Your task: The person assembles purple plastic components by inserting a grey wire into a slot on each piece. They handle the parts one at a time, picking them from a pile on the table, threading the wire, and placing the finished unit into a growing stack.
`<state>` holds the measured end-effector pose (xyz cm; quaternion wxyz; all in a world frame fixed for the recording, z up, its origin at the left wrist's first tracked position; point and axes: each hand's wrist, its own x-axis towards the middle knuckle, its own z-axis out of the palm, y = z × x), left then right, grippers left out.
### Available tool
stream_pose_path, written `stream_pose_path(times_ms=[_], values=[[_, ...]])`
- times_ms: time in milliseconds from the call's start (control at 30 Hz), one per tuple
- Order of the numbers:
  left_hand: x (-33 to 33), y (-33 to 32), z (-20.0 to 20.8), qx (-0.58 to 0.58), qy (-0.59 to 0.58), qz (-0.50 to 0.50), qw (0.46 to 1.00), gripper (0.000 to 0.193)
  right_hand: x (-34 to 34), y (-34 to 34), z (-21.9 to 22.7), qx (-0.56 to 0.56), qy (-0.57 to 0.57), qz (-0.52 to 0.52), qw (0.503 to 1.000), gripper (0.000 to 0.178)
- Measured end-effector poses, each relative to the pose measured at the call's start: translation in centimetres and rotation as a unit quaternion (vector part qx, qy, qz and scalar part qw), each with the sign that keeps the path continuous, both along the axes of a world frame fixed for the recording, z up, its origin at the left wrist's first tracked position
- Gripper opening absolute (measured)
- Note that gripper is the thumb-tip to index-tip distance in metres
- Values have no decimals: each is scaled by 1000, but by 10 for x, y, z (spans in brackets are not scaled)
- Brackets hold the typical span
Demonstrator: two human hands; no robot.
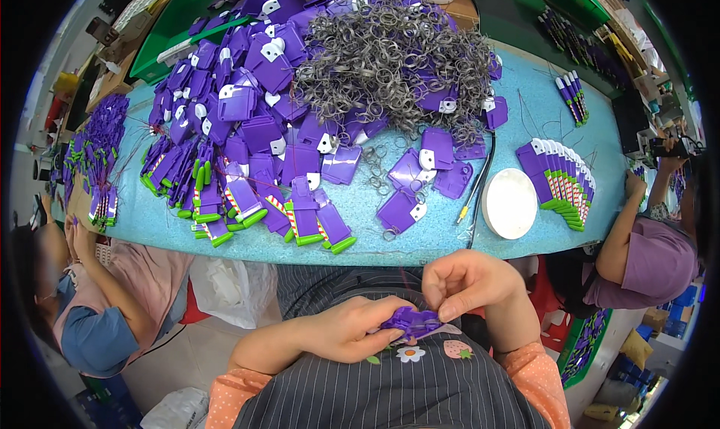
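Observation:
Close to my apron, my left hand [346, 330] grips a small purple plastic shell [411, 322], its inner side partly showing. My right hand [476, 283] bends over the shell's right end, thumb and forefinger pinched together there. Whatever lies between those fingertips is too small to make out. Beyond my hands on the blue table [315, 258] are loose purple plastic pieces [401, 210] with white corners. Behind them rises a tangled heap of grey coiled metal strips [394, 58].
A white round dish [510, 204] sits right of a black cable [486, 170]. Finished-looking purple pieces with green ends [559, 181] fan out at right. More purple pieces [262, 65] are heaped at left. One person [112, 294] sits left, another [652, 256] right.

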<state>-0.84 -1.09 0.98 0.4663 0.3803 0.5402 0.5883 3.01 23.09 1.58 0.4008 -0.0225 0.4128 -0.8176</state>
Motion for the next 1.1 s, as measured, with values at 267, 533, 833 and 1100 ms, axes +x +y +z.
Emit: stream_pose_path(times_ms=[267,533,833,1100], values=[[18,-17,-12,55,-316,178,930,34,-29,-35,-39,681,350,-183,617,43],[16,-17,-20,-28,-379,203,903,44,-39,-41,-33,636,424,-299,571,24],[25,-8,-26,-20,-326,201,923,50,17,-33,-4,224,192,-224,929,26],[29,-6,-15,-51,-295,184,936,49,12,-48,-19,221,137,-205,943,24]])
